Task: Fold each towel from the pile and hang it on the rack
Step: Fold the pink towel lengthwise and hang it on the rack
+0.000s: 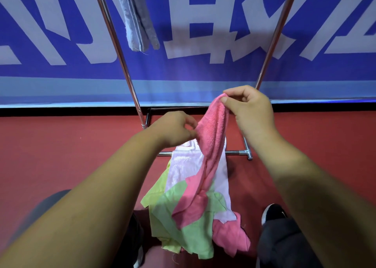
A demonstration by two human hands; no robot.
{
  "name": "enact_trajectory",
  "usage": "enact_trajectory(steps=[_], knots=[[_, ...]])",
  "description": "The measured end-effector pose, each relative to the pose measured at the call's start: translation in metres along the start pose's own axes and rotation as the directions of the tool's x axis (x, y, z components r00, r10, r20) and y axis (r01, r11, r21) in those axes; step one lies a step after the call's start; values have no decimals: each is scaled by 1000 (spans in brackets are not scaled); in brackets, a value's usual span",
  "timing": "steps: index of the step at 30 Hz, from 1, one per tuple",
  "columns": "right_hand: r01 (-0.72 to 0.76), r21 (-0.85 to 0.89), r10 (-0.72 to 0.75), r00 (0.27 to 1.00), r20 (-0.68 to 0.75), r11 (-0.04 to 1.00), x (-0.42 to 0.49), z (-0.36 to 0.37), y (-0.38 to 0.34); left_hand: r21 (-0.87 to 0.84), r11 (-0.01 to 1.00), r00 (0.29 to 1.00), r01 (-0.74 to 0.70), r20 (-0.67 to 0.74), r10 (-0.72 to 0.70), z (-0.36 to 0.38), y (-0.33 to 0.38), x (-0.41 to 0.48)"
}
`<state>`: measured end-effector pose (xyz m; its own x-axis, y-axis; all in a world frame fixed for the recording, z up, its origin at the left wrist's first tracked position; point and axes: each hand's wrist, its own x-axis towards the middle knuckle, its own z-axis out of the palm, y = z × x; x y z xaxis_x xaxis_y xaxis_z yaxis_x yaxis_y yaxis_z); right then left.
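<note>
Left hand (pixel 175 128) and right hand (pixel 247 110) apparently pinching.

Two hands (pixel 175 129) (pixel 250 109), one rack (pixel 114 33), one grey towel (pixel 138 19).

Open gap between rack poles (pixel 114 35) (grey towel (pixel 138 19) left)

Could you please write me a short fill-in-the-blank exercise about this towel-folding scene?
1. Both hands, the left hand and the right hand, pinch a ____ towel.
2. The towel already hanging on the rack is ____.
3. The pile of towels lies on the ____ floor.

Missing words: pink; grey; red
</note>
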<state>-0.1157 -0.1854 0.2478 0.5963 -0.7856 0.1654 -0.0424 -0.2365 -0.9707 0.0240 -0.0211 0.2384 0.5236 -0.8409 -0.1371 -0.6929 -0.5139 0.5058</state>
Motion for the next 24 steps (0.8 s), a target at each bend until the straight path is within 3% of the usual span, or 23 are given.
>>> enact_trajectory(steps=[7,12,17,21,24], knots=[[-30,-81,26,998,-52,996,4,-15,5,40,999,998,1,59,-4,9,-14,2],[-60,-164,39,991,-130,985,5,-23,13,80,994,988,81,-142,-69,-1,-11,5],[-60,-291,25,992,-123,955,7,-28,17,-204,964,938,171,-267,-223,-15,-7,3],[-39,-428,33,999,-23,903,9,-30,22,-404,911,913,80,-337,-230,-21,-8,2],[-11,-535,15,1000,3,845,10,-30,25,-607,794,922,16,-298,-247,-21,-10,3]])
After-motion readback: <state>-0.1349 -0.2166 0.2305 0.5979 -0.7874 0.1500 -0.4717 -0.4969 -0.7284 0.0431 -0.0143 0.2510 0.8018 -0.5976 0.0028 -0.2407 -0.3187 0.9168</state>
